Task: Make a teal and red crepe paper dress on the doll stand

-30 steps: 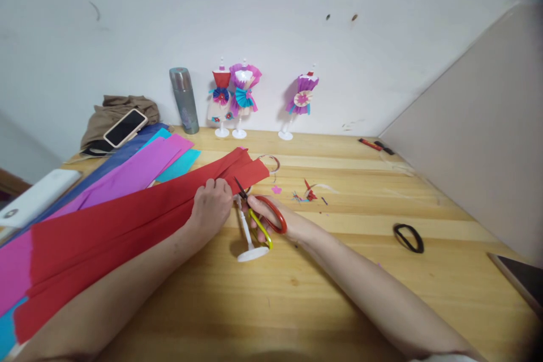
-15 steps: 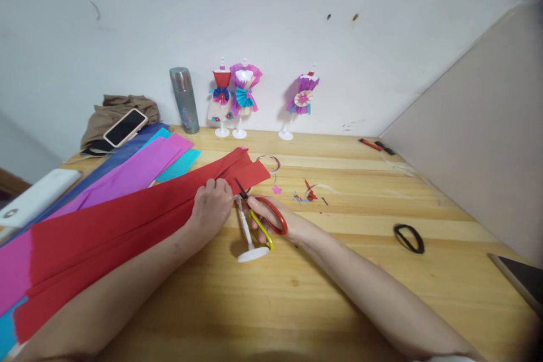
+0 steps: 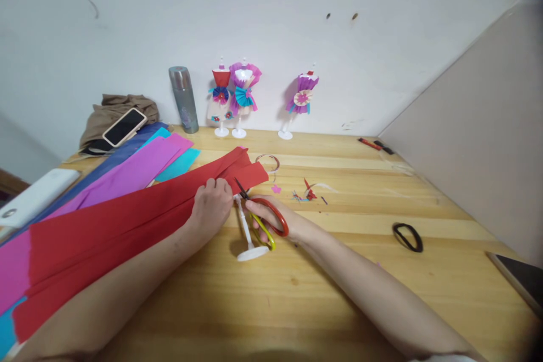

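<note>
My left hand (image 3: 213,203) is closed on the red crepe paper (image 3: 139,203), which stretches in long folded layers from the lower left to the middle of the table. My right hand (image 3: 265,218) grips scissors (image 3: 278,215) with one red and one yellow handle loop. Their dark blades point up and left, beside my left fingers at the paper's lower edge. Between the hands a white mannequin stand (image 3: 246,229) leans over its round base; its upper part is hidden by my left hand and the paper.
Three dressed mannequins (image 3: 243,90) and a grey flask (image 3: 184,100) stand by the wall. Purple paper (image 3: 123,178), a phone (image 3: 125,127) and a white device (image 3: 38,195) lie left. Red scraps (image 3: 310,189), a ribbon ring (image 3: 278,163) and a black band (image 3: 408,237) lie right.
The scissors' handle loops have spread slightly apart in my right hand. The view has shifted very slightly; my left hand keeps its place on the paper.
</note>
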`<action>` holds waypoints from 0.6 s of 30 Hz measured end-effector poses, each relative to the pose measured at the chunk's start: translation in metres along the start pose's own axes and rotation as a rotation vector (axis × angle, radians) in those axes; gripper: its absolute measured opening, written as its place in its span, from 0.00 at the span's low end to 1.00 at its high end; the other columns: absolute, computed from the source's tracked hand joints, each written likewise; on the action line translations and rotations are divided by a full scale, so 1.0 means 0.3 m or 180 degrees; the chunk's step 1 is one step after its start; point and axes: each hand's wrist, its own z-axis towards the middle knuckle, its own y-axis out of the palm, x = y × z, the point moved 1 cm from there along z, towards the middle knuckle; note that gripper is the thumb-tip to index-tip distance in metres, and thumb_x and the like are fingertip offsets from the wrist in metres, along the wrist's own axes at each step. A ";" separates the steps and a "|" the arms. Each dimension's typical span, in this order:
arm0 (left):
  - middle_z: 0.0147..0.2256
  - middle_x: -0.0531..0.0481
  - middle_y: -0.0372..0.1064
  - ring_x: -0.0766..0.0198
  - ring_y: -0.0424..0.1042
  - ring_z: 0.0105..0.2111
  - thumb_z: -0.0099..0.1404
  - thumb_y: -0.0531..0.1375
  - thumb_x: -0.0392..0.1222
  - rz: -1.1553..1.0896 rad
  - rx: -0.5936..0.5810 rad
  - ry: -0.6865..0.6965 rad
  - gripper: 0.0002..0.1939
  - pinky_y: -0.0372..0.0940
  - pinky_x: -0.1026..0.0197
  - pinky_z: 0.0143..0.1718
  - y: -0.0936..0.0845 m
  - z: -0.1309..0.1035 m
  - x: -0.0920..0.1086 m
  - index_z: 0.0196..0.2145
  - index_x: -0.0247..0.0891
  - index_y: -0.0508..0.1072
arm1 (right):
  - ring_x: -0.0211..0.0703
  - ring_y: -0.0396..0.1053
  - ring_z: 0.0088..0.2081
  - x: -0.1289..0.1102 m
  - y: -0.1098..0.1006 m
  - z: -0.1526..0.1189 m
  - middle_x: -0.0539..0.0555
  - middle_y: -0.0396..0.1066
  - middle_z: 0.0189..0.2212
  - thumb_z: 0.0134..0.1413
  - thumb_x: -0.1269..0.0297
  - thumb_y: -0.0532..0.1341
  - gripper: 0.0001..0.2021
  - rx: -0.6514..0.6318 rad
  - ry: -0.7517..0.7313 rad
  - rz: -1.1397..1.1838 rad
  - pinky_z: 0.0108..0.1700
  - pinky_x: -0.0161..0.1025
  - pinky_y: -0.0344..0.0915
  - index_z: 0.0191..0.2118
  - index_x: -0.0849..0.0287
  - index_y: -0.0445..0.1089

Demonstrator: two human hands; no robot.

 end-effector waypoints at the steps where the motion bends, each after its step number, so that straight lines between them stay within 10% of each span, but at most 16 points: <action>1: 0.36 0.34 0.71 0.45 0.73 0.41 0.69 0.48 0.28 0.0005 0.0001 0.0000 0.15 0.69 0.50 0.35 0.000 -0.001 0.000 0.40 0.26 0.75 | 0.32 0.65 0.14 -0.002 0.001 -0.002 0.44 0.65 0.20 0.50 0.39 0.65 0.26 0.0012 0.0010 -0.0010 0.14 0.28 0.59 0.35 0.58 0.63; 18: 0.36 0.35 0.71 0.44 0.72 0.41 0.68 0.47 0.27 0.0019 -0.0042 0.0056 0.16 0.66 0.51 0.34 0.000 -0.006 0.012 0.40 0.26 0.74 | 0.30 0.61 0.12 -0.002 0.000 -0.017 0.43 0.61 0.18 0.58 0.46 0.60 0.20 0.0047 -0.0168 -0.0636 0.11 0.27 0.54 0.28 0.58 0.60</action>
